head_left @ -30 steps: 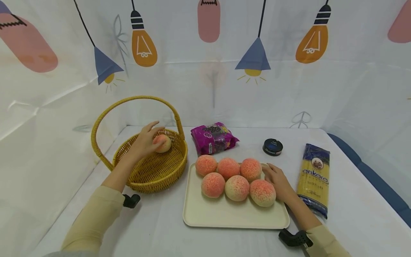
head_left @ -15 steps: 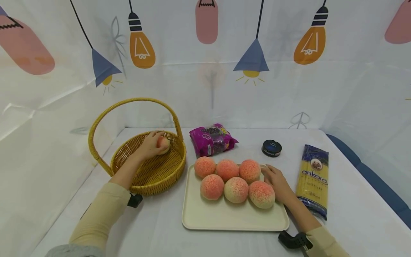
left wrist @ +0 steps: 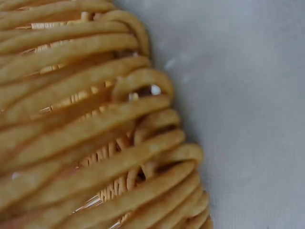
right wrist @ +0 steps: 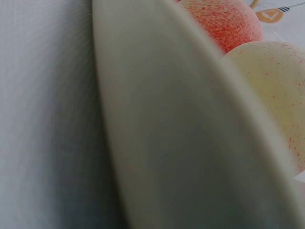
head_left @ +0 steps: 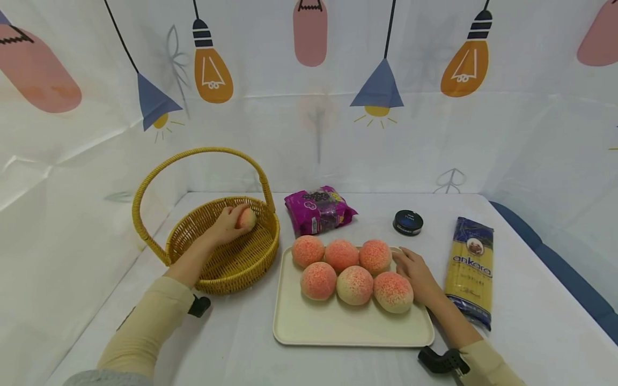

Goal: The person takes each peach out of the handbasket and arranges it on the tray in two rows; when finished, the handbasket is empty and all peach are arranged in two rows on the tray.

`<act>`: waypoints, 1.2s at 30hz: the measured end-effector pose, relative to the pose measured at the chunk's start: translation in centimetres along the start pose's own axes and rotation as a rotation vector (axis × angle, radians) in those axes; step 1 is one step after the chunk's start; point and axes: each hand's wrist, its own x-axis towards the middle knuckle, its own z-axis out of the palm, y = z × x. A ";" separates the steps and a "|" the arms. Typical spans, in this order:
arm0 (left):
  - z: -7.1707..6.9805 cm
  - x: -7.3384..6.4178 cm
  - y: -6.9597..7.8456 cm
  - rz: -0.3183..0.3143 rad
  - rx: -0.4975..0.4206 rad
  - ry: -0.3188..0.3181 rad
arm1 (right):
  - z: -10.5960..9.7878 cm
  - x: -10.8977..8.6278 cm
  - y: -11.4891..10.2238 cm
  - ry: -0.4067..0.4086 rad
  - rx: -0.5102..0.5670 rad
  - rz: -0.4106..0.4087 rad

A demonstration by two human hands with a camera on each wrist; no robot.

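Note:
In the head view my left hand [head_left: 229, 224] reaches into the yellow wicker basket [head_left: 246, 276] and grips a pink-and-cream peach [head_left: 248, 220] at its far right side. The left wrist view shows only the basket's woven wall [left wrist: 95, 129] close up; hand and peach are out of that view. My right hand [head_left: 419, 274] rests at the right edge of the cream tray [head_left: 354, 335], its fingertips beside the peaches. Several peaches stand on the tray in two rows, among them a front right peach [head_left: 393, 292]. In the right wrist view the tray's side [right wrist: 176, 119] hides the hand.
Behind the tray lies a purple snack packet [head_left: 321, 210]. A round black tin [head_left: 407, 222] stands farther right. A yellow and blue pasta packet [head_left: 470, 271] lies beside the right forearm. The basket's tall handle [head_left: 207, 151] arches over the left arm's side.
My left hand has lowered into the basket, its spread fingers closing round the peach there. The right hand and the peaches on the tray have stayed put; the head view has shifted slightly.

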 end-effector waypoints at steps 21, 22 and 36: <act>0.5 0.8 0.1 0.035 -0.092 0.132 | 0.0 0.0 0.0 0.004 -0.001 -0.014; 0.5 0.8 0.3 0.042 -0.081 0.132 | 0.0 -0.1 0.0 0.005 0.000 -0.013; 0.4 -0.1 1.2 0.233 0.346 0.217 | 0.1 0.0 0.0 0.027 -0.006 -0.046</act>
